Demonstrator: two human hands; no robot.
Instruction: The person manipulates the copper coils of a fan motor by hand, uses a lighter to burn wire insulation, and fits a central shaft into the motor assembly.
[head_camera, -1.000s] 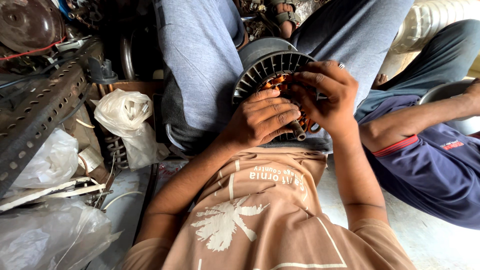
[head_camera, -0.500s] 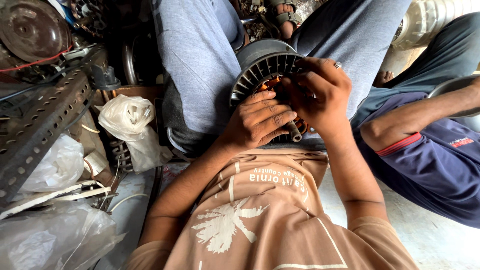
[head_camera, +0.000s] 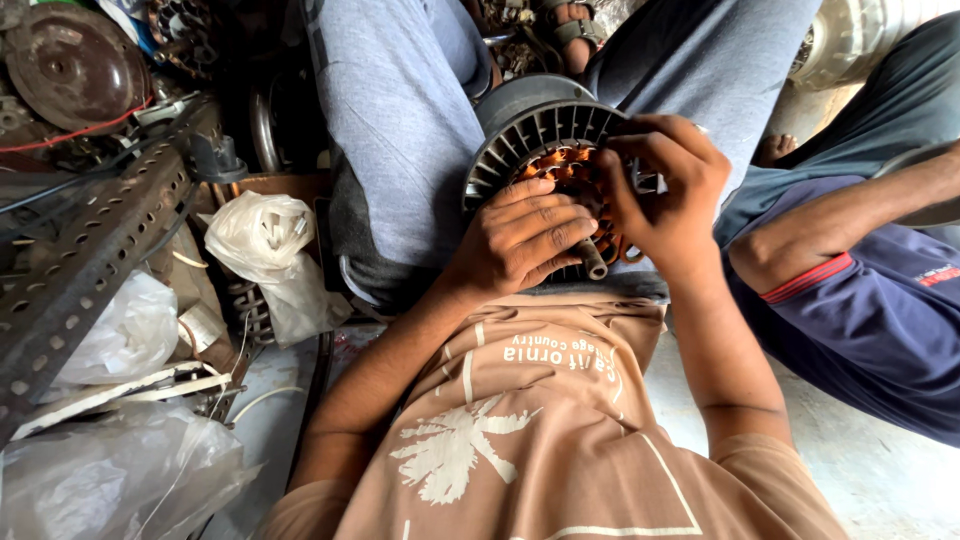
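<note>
Head view: left hand (head_camera: 525, 240) lies flat, fingers pressed on the copper windings (head_camera: 570, 170), not gripping. Right hand (head_camera: 665, 185) curls over the rim, fingertips pinching into the coils. Ribbed grey motor stator (head_camera: 520, 135) sits between the knees, a short shaft (head_camera: 593, 262) poking out below.

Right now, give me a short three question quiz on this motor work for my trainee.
1. True or false: both hands rest on the finned motor stator.
2. Which hand lies flat across the copper windings: left or right?
3. What sits left of the grey trouser leg? A) white plastic bag B) red bucket C) green bottle

Key: 1 true. 2 the left; the right hand pinches at the rim. 3 A.
</note>
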